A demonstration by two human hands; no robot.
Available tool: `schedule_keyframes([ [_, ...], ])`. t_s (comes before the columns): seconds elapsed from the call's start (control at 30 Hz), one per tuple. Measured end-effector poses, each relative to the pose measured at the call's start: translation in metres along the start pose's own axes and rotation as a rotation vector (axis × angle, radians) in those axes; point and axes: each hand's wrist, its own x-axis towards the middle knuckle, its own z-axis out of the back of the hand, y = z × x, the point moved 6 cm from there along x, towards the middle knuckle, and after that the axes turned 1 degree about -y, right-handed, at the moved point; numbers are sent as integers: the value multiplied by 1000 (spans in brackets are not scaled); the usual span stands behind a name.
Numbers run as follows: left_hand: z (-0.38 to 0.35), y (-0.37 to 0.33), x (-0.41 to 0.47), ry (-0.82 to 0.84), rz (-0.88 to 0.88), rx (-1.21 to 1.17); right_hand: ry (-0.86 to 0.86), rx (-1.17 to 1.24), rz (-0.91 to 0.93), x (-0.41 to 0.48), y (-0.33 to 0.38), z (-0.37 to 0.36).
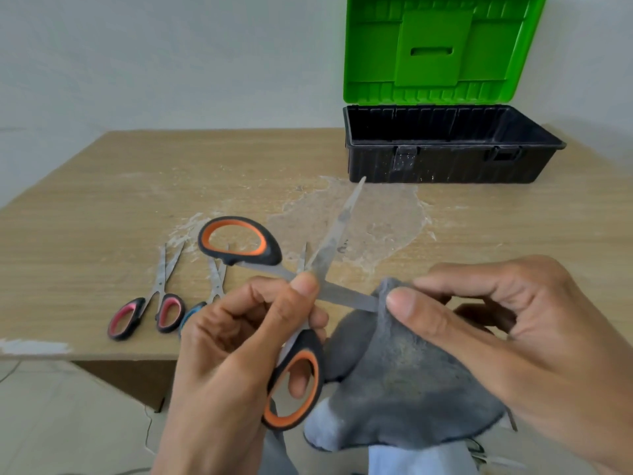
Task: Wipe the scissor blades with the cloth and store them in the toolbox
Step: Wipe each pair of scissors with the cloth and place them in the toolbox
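Left hand (236,341) grips open orange-and-black-handled steel scissors (301,289) at frame centre; right hand (507,337) pinches grey cloth (404,378) around lower blade tip, apparently touching it.

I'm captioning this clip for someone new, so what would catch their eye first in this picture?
The open orange-handled scissors stand out, held front and centre by the left hand while the right hand pinches a grey cloth around one blade. At the far right of the table the black toolbox sits open, its bright green lid raised; small pink-handled scissors lie at the left.
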Motion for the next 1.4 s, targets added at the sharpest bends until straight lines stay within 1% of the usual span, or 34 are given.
schedule_keyframes([
  [0.1, 1, 0, -2, -22, -13, -21, -26, -23, 31, 3, 3, -10],
  [0.2, 8, -2, -1, -97, 8, -24, 70, -59, -7, 0, -4, -21],
  [0.3, 5, -4, -4, -121, 29, -45, 133, 62, -81, -2, -9, -21],
  [0.37, 4, -6, -5, -132, 24, -45, 97, 140, -104, -2, -13, -15],
  [0.43, 10, -7, -4, -136, 10, -25, 52, 167, -126, -4, -20, -6],
  [0.53, 16, -10, 0, -86, -10, 35, -3, 190, -142, -8, -28, 7],
  [0.67, 23, -11, 3, -24, -22, 148, -162, 352, -171, -10, -38, 27],
  [0.83, 27, -23, -1, 24, -155, 356, -199, 406, -147, -6, -36, 33],
  [0.93, 21, -35, -5, 48, -228, 460, -198, 389, -131, -5, -37, 36],
  [1.03, 19, -42, -8, 7, -287, 532, -198, 344, -92, -4, -35, 40],
  [1.1, 20, -43, -8, 9, -322, 551, -190, 301, -65, -1, -31, 43],
  [1.17, 21, -40, -6, 78, -336, 542, -174, 276, -43, 1, -26, 46],
  [1.23, 23, -36, -5, 150, -335, 549, -158, 195, -9, 3, -21, 48],
  [1.3, 22, -36, -4, 185, -364, 592, -146, 123, 26, 5, -16, 49],
  [1.4, 16, -42, -4, 241, -443, 689, -124, 80, 68, 10, -8, 49],
])
